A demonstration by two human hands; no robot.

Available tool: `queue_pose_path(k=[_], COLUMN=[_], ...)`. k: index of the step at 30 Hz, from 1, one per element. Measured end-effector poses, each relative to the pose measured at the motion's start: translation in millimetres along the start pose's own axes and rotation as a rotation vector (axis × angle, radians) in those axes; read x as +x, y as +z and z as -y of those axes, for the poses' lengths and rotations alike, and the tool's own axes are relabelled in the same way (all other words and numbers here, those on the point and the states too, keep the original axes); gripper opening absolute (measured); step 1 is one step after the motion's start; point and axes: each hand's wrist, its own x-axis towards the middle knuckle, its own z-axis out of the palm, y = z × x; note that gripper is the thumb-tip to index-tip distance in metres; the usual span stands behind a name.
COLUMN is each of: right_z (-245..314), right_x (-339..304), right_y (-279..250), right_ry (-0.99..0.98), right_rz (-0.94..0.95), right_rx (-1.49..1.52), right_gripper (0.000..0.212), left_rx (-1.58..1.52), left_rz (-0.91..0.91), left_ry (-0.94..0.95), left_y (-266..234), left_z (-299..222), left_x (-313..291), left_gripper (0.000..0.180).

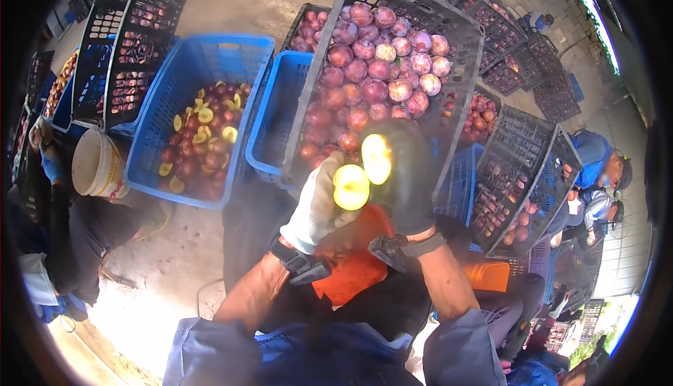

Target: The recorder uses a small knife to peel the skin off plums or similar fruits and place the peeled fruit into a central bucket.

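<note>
My left hand [313, 207], in a whitish glove, grips a plum half [351, 188] with its bright yellow cut face showing. Close beside it, my right hand [409, 179] in a dark glove is closed on another plum half [377, 158], its cut face also in sight. Both halves are held at chest height over my lap. Just beyond my hands, a tilted black crate [456, 50] holds many whole reddish-purple plums [375, 71]. An orange-red container [357, 263] lies below, between my legs. Whether a knife is in either hand cannot be made out.
To the left, a blue basket [235, 60] contains cut and whole-looking plums. Another blue basket [263, 127] stands partly under the crate. A white bucket [93, 165] and a co-worker's dark-clad leg [105, 235] are at far left. More plum crates [519, 169] and several people are on the right.
</note>
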Motion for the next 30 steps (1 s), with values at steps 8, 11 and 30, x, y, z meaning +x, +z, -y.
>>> queue_pose_path(k=[8,11,30], right_z=[-51,-36,-60], right_x=[-16,-21,4], right_y=[-14,-15,3], right_ry=[0.480,0.503,-0.022], right_rz=[-0.016,-0.028,0.177], right_rx=[0.816,0.794,-0.042], right_gripper=[0.040,0.038,0.023], left_rx=[0.097,0.076,-0.319], left_rz=[-0.040,-0.097,0.108], left_ry=[0.210,0.237,0.225], left_y=[-14,-4,-12], left_z=[7,7,-4], left_x=[9,9,0], left_gripper=[0.040,0.045,0.042])
